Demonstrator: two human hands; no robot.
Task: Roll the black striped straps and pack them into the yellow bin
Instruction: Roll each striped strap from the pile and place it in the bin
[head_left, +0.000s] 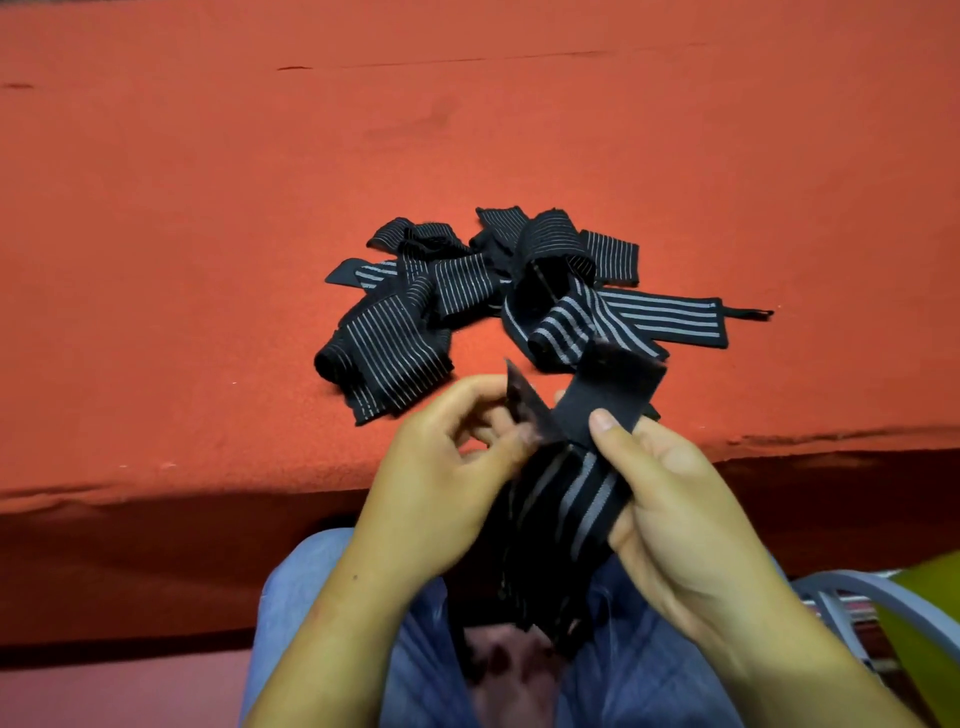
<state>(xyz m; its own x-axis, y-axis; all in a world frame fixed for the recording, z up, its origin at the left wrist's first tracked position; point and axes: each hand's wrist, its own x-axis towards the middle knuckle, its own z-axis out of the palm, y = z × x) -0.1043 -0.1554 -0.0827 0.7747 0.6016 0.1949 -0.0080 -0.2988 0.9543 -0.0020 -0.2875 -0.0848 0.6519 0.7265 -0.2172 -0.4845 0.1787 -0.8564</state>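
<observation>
Lower centre, left hand (441, 467) and right hand (670, 499) pinch a black grey-striped elastic strap (576, 488) over the red felt table (208, 260) front edge; tangled strap pile (467, 296) behind; yellow bin (930, 649) lower right.

Two hands, left hand (441, 467) and right hand (670, 499), pinch a black striped strap (566, 499) above a lap, near a strap pile (498, 296) on red cloth (208, 234).

Strap pile (519, 301) lies on the table (208, 208) (beyond both hands).
</observation>
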